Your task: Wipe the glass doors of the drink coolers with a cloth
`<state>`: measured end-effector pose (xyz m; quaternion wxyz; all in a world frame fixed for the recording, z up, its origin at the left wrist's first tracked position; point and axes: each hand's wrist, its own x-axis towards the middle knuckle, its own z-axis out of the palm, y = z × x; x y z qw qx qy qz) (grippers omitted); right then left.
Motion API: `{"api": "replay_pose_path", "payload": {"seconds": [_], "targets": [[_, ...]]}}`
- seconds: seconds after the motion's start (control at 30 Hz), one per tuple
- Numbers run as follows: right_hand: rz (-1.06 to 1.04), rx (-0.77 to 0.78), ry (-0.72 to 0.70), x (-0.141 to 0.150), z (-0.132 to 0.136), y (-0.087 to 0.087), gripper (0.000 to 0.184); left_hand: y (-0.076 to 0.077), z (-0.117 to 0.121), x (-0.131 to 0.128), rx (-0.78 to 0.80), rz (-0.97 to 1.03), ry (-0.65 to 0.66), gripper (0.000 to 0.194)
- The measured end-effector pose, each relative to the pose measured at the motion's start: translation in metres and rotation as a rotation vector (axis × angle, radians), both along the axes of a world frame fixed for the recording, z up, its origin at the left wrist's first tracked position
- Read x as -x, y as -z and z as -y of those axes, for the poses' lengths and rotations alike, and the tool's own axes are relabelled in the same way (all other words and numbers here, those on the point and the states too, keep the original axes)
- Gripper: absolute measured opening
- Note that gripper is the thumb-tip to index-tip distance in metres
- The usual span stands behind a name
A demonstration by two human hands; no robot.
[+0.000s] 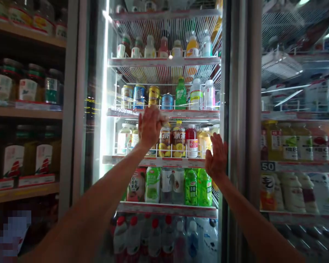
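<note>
In front of me stands a lit drinks fridge with a glass door (pixel 164 184). Against the glass, at the height of the middle shelves, my left hand (pixel 148 128) presses a pale, crumpled cloth (pixel 162 118); motion blurs the cloth, and the palm hides part of it. Lower and further right, my right hand (pixel 217 155) lies on the glass close to the door's right edge, fingers stretched out and holding nothing. Behind the glass near the hands are iced tea bottles (pixel 178 140), a dark red bottle (pixel 192 140) and several cans (pixel 154 95).
A metal frame post (pixel 240 109) runs down just right of my right hand. Beyond it is another glazed cooler with juice bottles (pixel 298 144). At left, wooden shelves (pixel 24 113) carry jars (pixel 30 84). Red-capped bottles (pixel 134 235) fill the fridge's bottom.
</note>
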<state>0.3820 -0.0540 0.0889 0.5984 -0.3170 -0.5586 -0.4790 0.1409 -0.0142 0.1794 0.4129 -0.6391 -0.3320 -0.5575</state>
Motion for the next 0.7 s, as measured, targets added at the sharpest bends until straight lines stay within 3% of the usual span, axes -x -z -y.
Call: {"api": "replay_pose_path", "payload": {"seconds": [0.07,0.1,0.2,0.27,0.33,0.47,0.53,0.63,0.7], "targets": [[0.01,-0.018,-0.048,0.0,0.001,0.0,0.051,0.0,0.0,-0.011,0.005,0.154,0.005,0.048],[0.014,-0.024,-0.072,0.0,0.001,0.001,0.051,0.007,0.002,-0.022,-0.004,0.064,0.013,0.049],[0.035,-0.021,-0.128,-0.002,0.004,0.003,0.052,0.041,0.01,-0.056,-0.086,-0.468,0.047,0.047],[0.056,-0.009,-0.149,-0.004,0.006,0.005,0.052,0.051,0.011,-0.059,-0.142,-0.674,0.058,0.047],[0.066,0.006,-0.167,-0.006,0.007,0.008,0.053,0.042,0.006,-0.045,-0.146,-0.583,0.058,0.046],[0.043,0.005,-0.194,-0.005,0.01,0.01,0.053,0.011,-0.005,-0.023,-0.095,0.07,0.058,0.048],[0.067,-0.003,-0.208,0.004,0.013,0.006,0.055,0.016,-0.003,-0.034,-0.084,0.018,0.08,0.05],[0.162,0.038,-0.25,0.027,0.018,-0.003,0.057,0.042,0.007,-0.059,-0.062,-0.322,0.138,0.055],[0.179,0.131,-0.237,0.05,0.018,-0.011,0.056,0.056,0.012,-0.058,-0.029,-0.329,0.153,0.063]]}}
